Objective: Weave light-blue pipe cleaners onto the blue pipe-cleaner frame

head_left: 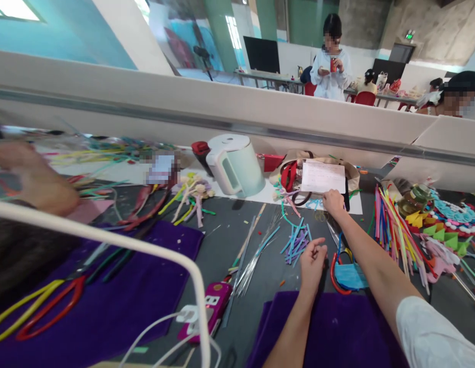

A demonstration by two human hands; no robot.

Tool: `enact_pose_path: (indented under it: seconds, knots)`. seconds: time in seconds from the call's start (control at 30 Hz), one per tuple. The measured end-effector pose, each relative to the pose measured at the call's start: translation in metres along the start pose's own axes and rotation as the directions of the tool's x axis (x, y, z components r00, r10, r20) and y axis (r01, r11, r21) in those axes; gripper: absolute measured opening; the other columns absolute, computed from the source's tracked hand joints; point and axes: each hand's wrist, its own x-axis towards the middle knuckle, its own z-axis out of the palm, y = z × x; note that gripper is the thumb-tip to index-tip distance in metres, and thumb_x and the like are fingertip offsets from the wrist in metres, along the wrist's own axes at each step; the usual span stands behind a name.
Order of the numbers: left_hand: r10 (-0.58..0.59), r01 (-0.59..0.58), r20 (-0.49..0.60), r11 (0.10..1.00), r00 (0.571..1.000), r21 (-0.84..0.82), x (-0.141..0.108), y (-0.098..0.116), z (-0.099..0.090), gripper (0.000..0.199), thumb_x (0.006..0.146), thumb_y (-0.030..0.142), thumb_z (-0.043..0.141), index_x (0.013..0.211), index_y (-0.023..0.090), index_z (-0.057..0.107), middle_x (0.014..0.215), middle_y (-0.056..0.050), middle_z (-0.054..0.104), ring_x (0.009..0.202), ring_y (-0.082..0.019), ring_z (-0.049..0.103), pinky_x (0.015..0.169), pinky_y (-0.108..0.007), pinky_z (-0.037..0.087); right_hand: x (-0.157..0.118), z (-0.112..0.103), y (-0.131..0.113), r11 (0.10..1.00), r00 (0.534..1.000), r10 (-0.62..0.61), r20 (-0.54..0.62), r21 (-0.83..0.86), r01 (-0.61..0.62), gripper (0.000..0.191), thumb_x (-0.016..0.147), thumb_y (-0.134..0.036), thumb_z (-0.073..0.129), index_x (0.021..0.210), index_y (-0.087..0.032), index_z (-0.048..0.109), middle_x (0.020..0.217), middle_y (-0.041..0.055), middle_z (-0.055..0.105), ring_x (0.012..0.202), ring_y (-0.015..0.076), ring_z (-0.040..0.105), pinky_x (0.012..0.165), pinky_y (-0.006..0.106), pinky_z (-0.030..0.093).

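Observation:
My right hand [334, 203] reaches forward, its fingers closed at the lower edge of a white sheet of paper with handwriting [323, 177]. The paper is in front of a beige bag [352, 176], and a dark flat object [347, 201] shows beside my fingers. My left hand [313, 260] hovers low over the grey table, fingers loosely bent and apart, with nothing visible in them. Close to it lie short blue and purple pipe cleaner pieces [297, 244]. Under my right forearm are scissors with red handles [333, 273], partly covered by a blue packet [351, 276].
A white kettle [237, 166] stands at the back. Long pipe cleaners [394, 220] lie at right, thin wires [255, 271] in the middle. A magenta power strip [212, 306] and a pale curved bar [145, 240] are at left. Another person's arm [38, 179] is blurred there, near large scissors [69, 296].

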Motion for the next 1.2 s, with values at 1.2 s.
enact_pose_path:
  seconds: [1.2]
  knots:
    - [0.000, -0.005, -0.088, 0.998, 0.996, -0.055, 0.003, 0.000, -0.001, 0.033, 0.072, 0.038, 0.065, 0.095, 0.014, 0.063, 0.061, 0.003, 0.054, 0.042, -0.006, 0.042, 0.039, -0.017, 0.032, -0.024, -0.022, 0.004, 0.987, 0.986, -0.157, 0.061, 0.056, 0.154, 0.022, 0.087, -0.025, 0.047, 0.086, -0.018, 0.068, 0.096, 0.0080, 0.067, 0.088, 0.0181, 0.060, 0.067, 0.023, 0.041]
